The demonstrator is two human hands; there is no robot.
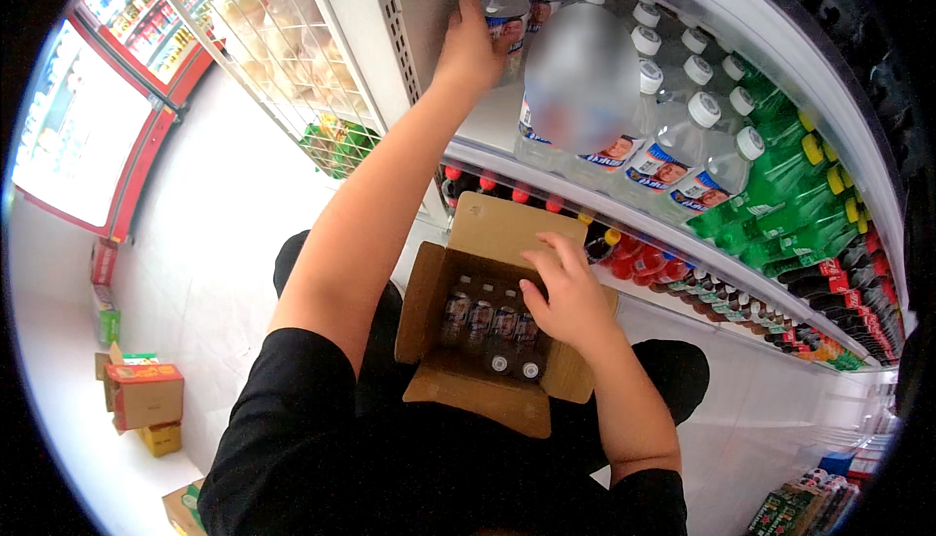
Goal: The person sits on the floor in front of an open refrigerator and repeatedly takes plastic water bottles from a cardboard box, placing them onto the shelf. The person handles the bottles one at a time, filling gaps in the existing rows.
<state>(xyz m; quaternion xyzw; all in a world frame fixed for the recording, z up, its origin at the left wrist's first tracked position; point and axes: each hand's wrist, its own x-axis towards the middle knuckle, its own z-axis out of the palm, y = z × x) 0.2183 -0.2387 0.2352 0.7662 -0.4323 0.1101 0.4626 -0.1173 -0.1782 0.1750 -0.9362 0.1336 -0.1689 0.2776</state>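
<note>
My left hand [473, 49] reaches up to the shelf at the far left. Its fingers wrap round a clear plastic bottle [504, 2] with a white cap and a blue-and-white label, standing beside other such bottles. Lower down, my right hand [570, 294] hovers at the right side of an open cardboard box [421, 297], fingers spread and nothing in them. Inside that box, several clear bottles [480, 314] with white caps stand or lean; how many lie deeper is hidden by shade. The box sits between my knees with its flaps folded out.
Rows of white-capped bottles [673, 151] fill the cooler shelf [624, 200], partly blurred, with green bottles [780, 205] to the right. Red and dark drinks [648, 261] stand on the shelf beneath. A wire rack [292, 49] is at left; cartons [146, 395] lie on the floor.
</note>
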